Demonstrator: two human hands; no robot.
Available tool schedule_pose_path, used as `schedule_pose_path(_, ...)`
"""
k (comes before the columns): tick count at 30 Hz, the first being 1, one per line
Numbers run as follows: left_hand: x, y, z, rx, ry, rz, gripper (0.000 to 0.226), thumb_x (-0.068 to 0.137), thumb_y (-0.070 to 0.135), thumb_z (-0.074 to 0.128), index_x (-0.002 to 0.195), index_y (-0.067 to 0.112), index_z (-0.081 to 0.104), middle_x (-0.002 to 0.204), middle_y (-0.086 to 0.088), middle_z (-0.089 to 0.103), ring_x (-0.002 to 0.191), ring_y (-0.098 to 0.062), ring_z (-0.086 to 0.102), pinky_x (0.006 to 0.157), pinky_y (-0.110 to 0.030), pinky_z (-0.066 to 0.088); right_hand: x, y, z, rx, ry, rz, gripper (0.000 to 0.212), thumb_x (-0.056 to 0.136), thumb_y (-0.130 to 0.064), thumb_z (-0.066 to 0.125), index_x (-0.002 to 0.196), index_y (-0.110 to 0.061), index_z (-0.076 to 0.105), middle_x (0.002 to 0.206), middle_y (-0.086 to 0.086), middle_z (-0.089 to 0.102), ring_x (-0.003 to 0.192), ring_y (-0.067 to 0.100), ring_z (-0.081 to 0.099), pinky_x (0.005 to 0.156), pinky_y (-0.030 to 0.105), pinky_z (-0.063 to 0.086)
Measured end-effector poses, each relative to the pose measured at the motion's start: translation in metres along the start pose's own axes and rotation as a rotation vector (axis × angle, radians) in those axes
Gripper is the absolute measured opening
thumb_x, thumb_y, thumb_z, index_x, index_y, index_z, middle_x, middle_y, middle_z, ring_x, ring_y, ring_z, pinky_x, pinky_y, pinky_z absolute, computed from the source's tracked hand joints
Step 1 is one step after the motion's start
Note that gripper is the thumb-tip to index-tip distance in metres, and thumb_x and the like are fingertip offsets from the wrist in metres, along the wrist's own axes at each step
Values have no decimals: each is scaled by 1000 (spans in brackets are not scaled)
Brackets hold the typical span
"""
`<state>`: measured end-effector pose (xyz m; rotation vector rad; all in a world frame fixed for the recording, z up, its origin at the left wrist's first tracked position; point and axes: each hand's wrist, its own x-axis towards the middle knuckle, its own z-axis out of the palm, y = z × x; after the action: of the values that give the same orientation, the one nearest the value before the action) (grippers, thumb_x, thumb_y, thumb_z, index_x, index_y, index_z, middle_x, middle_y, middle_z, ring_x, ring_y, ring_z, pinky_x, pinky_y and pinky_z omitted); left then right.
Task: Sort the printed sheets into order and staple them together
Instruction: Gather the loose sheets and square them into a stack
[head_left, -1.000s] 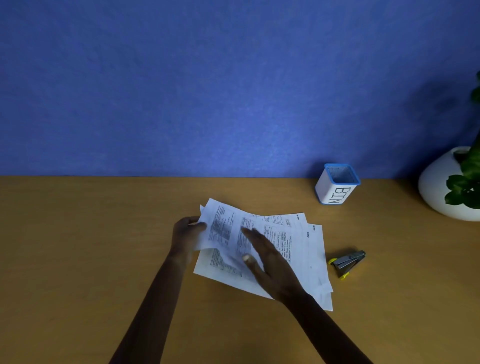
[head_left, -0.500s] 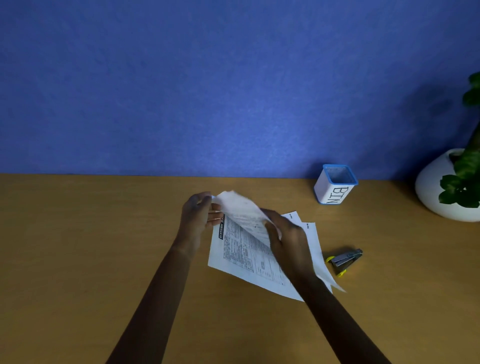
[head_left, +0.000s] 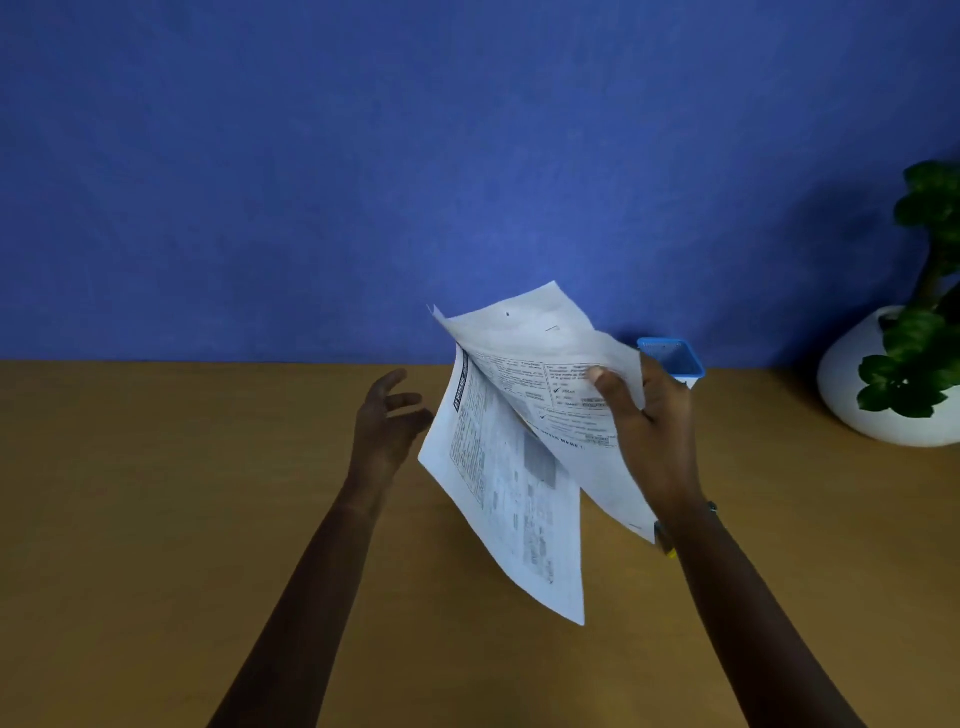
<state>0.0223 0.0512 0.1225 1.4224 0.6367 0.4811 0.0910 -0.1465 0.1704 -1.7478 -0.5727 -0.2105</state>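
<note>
A: Hands: right hand (head_left: 652, 431) grips the sheets (head_left: 511, 499), thumb on the printed face, fingers behind. Left hand (head_left: 387, 423) holds nothing, fingers loose and spread.

B: Left touching the paper?

A: Fingertips are just beside the left edge of the front sheet. Contact or not, can't tell.

B: Where's the paper exactly?

A: In the air over the middle of the desk (head_left: 156, 519), none of it resting on the wood. Not squared up. It fans out from the right hand's grip.

B: Detail?

A: The front sheet hangs steeply, its lower corner pointing down toward the person. It has dense print and a dark header bar along the upper left edge. The one behind it shows boxed text and tick marks. The rear one curls up highest, mostly blank side showing.

B: Count?

A: At least three. Can't count past that.

B: Stapler?

A: The stapler (head_left: 670, 552) is on the desk, mostly hidden behind the right wrist. Only a grey sliver and a yellow bit show.

B: Anything else around?

A: A blue-rimmed cup (head_left: 672, 358) at the back of the desk by the blue wall (head_left: 363, 156), partly covered by the right hand and the paper. A round white pot (head_left: 852, 400) with a green plant (head_left: 922, 332) sits far right, well apart from the sheets.
</note>
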Motion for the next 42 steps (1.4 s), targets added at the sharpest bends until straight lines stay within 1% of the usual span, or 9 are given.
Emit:
schedule_pose_path(6,-7,23,7,32,-204,180,69,83,0,57,141,17,23,147,-7,34,135,-20,34,113,-40,29,12,-6,-18,187,65,99,14,89,-4,57,102,-7,62,86,-7,66,78,1,64,64,6,51)
schedule_pose_path(9,-4,38,10,8,-256,231,72,78,0,65,138,20,30,142,0,43,129,-10,42,107,-29,31,15,-7,-25,258,97,177,16,89,-5,56,103,-9,61,86,-8,68,77,5,66,67,14,55)
schedule_pose_path(12,-3,50,16,-5,-306,242,50,77,0,66,122,13,49,110,4,64,95,5,63,85,-13,50,18,-7,-28,309,124,243,17,90,-5,54,105,-10,61,83,-13,70,77,7,67,71,22,56)
schedule_pose_path(18,-4,57,16,-40,-176,268,20,80,4,65,99,6,63,89,2,69,70,1,69,61,-11,54,25,-14,-39,282,269,244,25,96,-15,45,120,-9,53,111,9,60,98,13,57,88,32,46)
schedule_pose_path(22,-8,56,16,-20,-158,273,18,83,8,62,101,3,64,90,0,69,73,-3,68,63,-13,55,25,-24,-42,208,333,209,31,97,-20,44,127,-11,48,129,11,57,116,15,54,107,41,41)
schedule_pose_path(29,-16,60,21,-73,-123,230,20,86,12,59,104,5,63,100,-8,69,85,-15,67,73,-23,55,13,-35,-18,180,175,204,28,95,-15,48,122,-9,54,126,12,59,117,21,55,104,41,45)
schedule_pose_path(35,-30,58,32,-88,-211,255,20,88,14,56,106,18,62,104,0,69,86,-7,69,73,-19,56,-3,-37,16,149,-82,157,26,95,-6,47,120,-7,56,109,-6,63,93,-10,58,72,0,46)
schedule_pose_path(39,-39,55,45,-129,-302,257,24,89,12,53,108,24,62,107,-1,69,88,-9,70,73,-18,57,-9,-43,30,56,-155,109,36,95,-12,46,131,-14,47,138,4,50,120,13,50,85,6,45)
schedule_pose_path(42,-47,53,53,-154,-325,266,26,90,13,52,112,23,61,117,-9,67,99,-21,68,85,-35,57,-12,-51,37,-23,-153,83,42,95,-21,47,137,-16,40,143,2,44,129,13,43,104,24,40)
